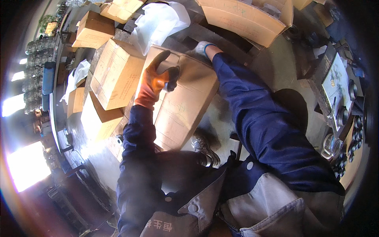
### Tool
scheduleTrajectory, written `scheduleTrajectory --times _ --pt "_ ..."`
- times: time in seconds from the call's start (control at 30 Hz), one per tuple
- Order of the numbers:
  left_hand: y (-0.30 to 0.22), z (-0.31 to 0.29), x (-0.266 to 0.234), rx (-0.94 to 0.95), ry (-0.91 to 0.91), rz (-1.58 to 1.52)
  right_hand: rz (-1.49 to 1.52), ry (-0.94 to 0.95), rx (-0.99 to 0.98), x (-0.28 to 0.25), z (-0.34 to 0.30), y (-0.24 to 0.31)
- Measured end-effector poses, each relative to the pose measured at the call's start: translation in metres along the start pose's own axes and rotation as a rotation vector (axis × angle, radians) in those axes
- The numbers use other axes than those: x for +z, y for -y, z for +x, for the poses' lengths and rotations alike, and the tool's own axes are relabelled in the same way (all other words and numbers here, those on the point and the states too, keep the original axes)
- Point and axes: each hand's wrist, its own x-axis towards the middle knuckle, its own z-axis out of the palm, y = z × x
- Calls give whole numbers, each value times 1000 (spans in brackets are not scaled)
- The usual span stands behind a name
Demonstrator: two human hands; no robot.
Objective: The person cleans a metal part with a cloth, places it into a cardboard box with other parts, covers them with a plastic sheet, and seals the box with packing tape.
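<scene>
My left hand (153,83), in an orange glove with dark fingertips, hovers over or rests on a long closed cardboard box (177,104); I cannot tell which. A gap shows between its raised finger and the others, and nothing is visible in it. My right hand (201,49), in a pale glove with a blue cuff, reaches to the far end of the same box. Its fingers are mostly hidden, so their grip does not show. A translucent white plastic bag (160,23) lies just beyond the box, between the hands and farther off.
Stacked cardboard boxes (118,73) stand close on the left. A large open carton (244,19) sits at the far right of the bag. To the right are a worktable (335,85) with dark round parts and a glass jar (331,146). My shoe (203,146) is beside the box.
</scene>
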Motion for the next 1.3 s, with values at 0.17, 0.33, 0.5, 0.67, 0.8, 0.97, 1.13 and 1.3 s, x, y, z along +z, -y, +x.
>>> scheduleTrajectory --times 0.17,0.33,0.5,0.67,0.8,0.97,1.13,1.3 --pt "9 2 -9 85 99 -42 -117 -18 271 27 -21 -54" --pt "19 3 -13 74 89 -70 -67 -469 144 9 -65 -49" --pt "21 1 -14 134 102 -6 219 -619 89 -102 -154 15" --pt "21 2 -14 114 90 -1 846 -813 -162 -177 -258 38" --pt "21 2 -15 123 44 97 1331 -918 -449 -213 -329 21" --pt "22 2 -20 112 111 43 2062 -1095 -994 -255 -415 -20" --pt "21 7 -23 32 81 78 2424 -769 -804 -233 -429 -38" --pt "26 5 -27 194 190 114 2345 -496 -230 -188 -385 -36"
